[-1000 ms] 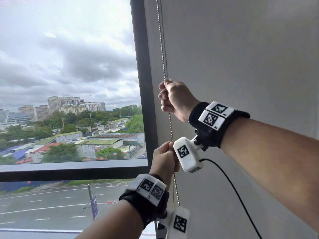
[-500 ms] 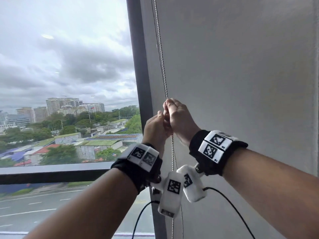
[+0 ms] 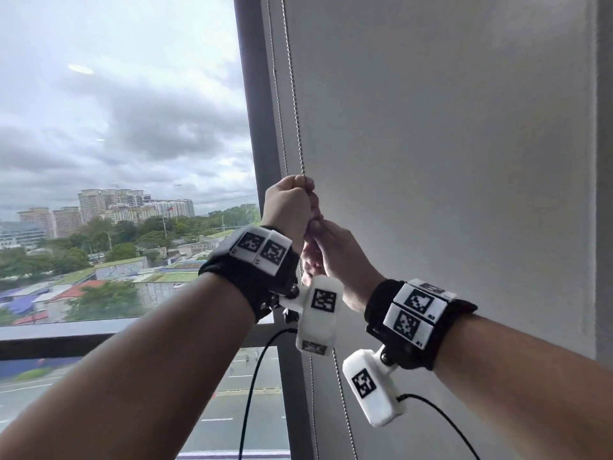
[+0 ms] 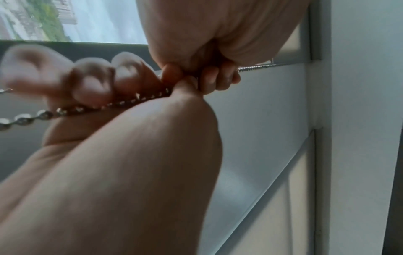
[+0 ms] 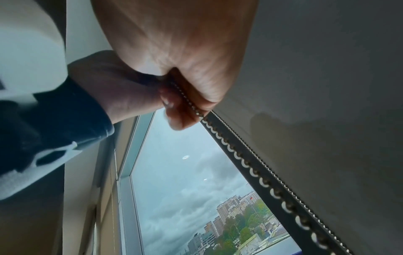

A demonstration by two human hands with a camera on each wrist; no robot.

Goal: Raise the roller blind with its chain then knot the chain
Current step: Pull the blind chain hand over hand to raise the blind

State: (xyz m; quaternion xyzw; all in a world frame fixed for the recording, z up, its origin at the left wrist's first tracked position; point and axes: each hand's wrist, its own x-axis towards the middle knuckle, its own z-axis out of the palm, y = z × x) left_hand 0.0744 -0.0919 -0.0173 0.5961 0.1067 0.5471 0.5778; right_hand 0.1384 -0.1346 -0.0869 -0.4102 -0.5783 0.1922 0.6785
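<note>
A metal bead chain (image 3: 296, 127) hangs in two strands beside the dark window post. My left hand (image 3: 300, 194) is the upper one, its curled fingers gripping the chain. Just below, my right hand (image 3: 316, 249) grips the same chain, and the strands run on down past both wrists (image 3: 341, 393). The left wrist view shows the chain (image 4: 122, 102) running across my palm into my closed fingers (image 4: 218, 79). In the right wrist view the chain (image 5: 187, 101) passes through my right fist. The grey blind fabric (image 3: 447, 161) hangs right of the chain.
The dark window post (image 3: 257, 127) stands just left of the chain, with bare glass (image 3: 116, 127) beyond it and a dark sill rail (image 3: 66, 340) below. Black camera cables (image 3: 248, 393) dangle under both wrists.
My left hand has climbed from below the right hand to above it on the chain. The right hand has come down with the chain.
</note>
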